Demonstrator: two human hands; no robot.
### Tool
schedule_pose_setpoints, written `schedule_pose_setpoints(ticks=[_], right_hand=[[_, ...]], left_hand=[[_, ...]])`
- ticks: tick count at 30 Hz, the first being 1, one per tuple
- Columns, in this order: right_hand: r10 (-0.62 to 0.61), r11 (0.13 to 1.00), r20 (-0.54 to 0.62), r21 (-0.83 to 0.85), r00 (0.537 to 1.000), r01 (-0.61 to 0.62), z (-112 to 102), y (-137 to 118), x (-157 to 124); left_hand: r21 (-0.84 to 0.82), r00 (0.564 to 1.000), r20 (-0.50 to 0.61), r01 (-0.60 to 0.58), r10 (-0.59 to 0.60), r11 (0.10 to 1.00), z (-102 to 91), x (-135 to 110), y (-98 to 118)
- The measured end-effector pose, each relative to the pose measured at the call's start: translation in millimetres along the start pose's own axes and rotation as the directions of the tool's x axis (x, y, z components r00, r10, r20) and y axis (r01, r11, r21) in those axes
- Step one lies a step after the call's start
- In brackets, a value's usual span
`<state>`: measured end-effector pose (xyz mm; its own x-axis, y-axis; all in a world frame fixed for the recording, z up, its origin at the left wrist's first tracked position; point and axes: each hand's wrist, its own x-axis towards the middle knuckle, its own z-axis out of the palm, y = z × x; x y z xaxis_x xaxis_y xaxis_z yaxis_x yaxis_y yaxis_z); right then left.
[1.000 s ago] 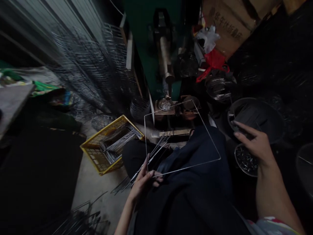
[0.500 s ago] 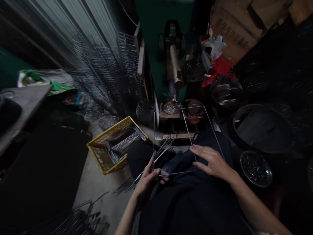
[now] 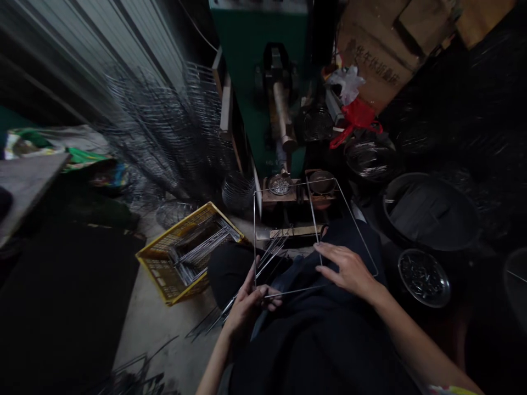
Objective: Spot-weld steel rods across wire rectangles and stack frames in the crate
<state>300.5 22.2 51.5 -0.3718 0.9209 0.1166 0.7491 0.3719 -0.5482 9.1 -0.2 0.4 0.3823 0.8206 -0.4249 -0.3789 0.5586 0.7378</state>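
Observation:
Over my lap is a thin rectangular wire frame [image 3: 254,225]. My left hand [image 3: 247,302] grips its near left corner, fingers closed round the wire. A straight metal rod [image 3: 313,211] runs across the frame, its far end at the frame's far side. My right hand [image 3: 348,269] pinches the near end of this rod between thumb and fingers. I cannot tell whether rod and frame are joined. Beneath my left hand, a bundle of loose rods [image 3: 269,258] rests across my left leg. The frame's far side lies in front of the machine's electrode [image 3: 284,159].
A yellow crate [image 3: 152,277] holding metal rods stands on the left. Small metal pieces fill a dish [image 3: 280,185] below the green machine [image 3: 239,82] and a bowl [image 3: 424,277] at right. Stacked wire racks [image 3: 164,120] lean behind the crate. Beyond the bowl sits a large round tub [image 3: 430,214].
The rod's far end has shifted right along the frame's far side. Both hands keep their grips. The view has turned slightly, moving the surroundings left.

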Motion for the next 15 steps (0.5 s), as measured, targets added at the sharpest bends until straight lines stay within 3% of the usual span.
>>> schedule_pose_setpoints(ticks=[6, 15], right_hand=[[0.026, 0.999, -0.003, 0.032, 1.000, -0.026, -0.7, -3.7, -3.3], [-0.067, 0.994, 0.132, 0.091, 0.989, 0.055, 7.9, -15.2, -0.6]], left_hand=[[-0.033, 1.000, 0.016, -0.026, 0.026, 0.999, 6.3, -0.3, 6.7], [-0.052, 0.997, 0.039, -0.065, 0.067, 0.997, 10.5, -4.7, 12.7]])
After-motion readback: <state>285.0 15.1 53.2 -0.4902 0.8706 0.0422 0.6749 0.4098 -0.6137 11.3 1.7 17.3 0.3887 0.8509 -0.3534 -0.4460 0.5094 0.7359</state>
